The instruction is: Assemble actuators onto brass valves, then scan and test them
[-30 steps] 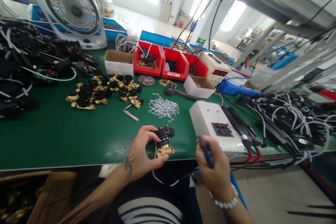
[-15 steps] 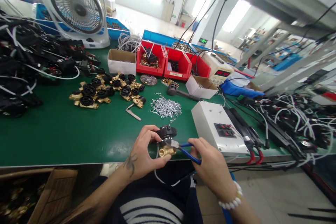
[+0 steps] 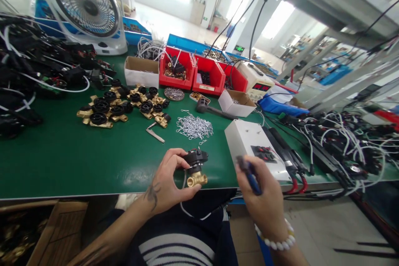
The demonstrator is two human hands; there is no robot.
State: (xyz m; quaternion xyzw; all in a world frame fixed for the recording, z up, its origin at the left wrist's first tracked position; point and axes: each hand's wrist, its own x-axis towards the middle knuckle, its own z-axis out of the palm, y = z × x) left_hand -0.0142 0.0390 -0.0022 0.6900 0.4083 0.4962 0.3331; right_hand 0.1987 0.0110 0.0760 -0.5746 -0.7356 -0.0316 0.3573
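Observation:
My left hand (image 3: 173, 178) is closed on a brass valve (image 3: 197, 180) with a black round actuator head (image 3: 196, 156) on top, held upright at the table's front edge. A thin grey cable runs down from it past my palm. Off to the right, my right hand (image 3: 263, 193) is wrapped round blue-handled pliers (image 3: 249, 174), apart from the valve and in front of a white switch box (image 3: 246, 141). The pliers are smeared by motion. Beyond the valve lies a heap of silver spring clips (image 3: 193, 126), with a small metal angled tool (image 3: 155, 134) to its left.
Brass valve bodies with black caps (image 3: 109, 110) cover the left middle. Red bins (image 3: 176, 82), a white carton (image 3: 141, 79), a black hammer-like tool (image 3: 215, 110) and a power supply (image 3: 257, 83) stand behind. A fan (image 3: 87, 8) and wired black parts (image 3: 46, 62) are at left.
My right hand has drawn the pliers off the valve and moved right, turning them upward. My left hand keeps the valve in nearly the same place. The view has shifted slightly.

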